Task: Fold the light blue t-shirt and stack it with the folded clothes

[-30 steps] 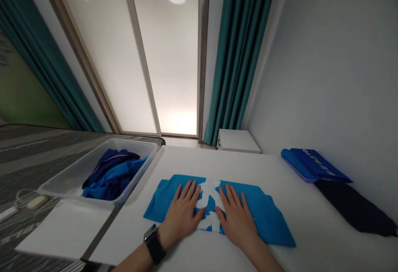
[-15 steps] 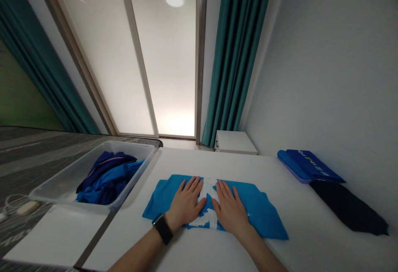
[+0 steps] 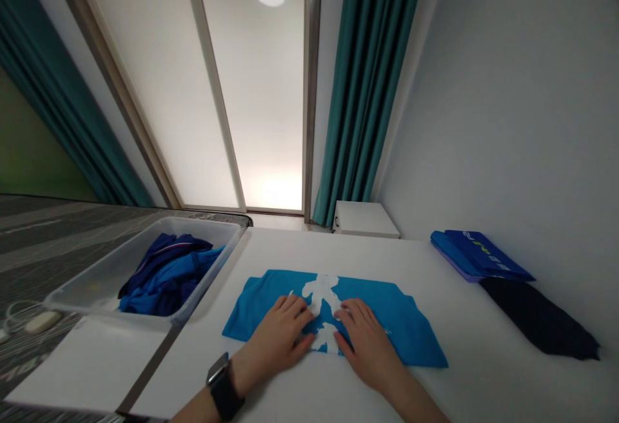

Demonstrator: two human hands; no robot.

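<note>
A bright blue garment (image 3: 387, 310) with a white print lies folded over on the white table, its wider ends spread to either side. My left hand (image 3: 280, 333), a black watch (image 3: 224, 384) on its wrist, rests on the left of the print with its fingers lightly bent. On the other side of the print, my right hand (image 3: 367, 342) touches the cloth, fingers bent and a little apart. Neither hand grips the fabric. Both palms cover part of the garment's near edge.
At the left, a translucent plastic bin (image 3: 97, 281) holds crumpled blue clothes (image 3: 169, 278). Folded blue clothes (image 3: 483, 255) lie at the table's right by the wall, partly over a black garment (image 3: 541, 320). A white cabinet (image 3: 366, 218) stands behind the white table (image 3: 290, 249).
Both hands have slid toward me over the garment, uncovering more of the white print. Their fingers, flat before, are now more bent. The garment has stayed in place.
</note>
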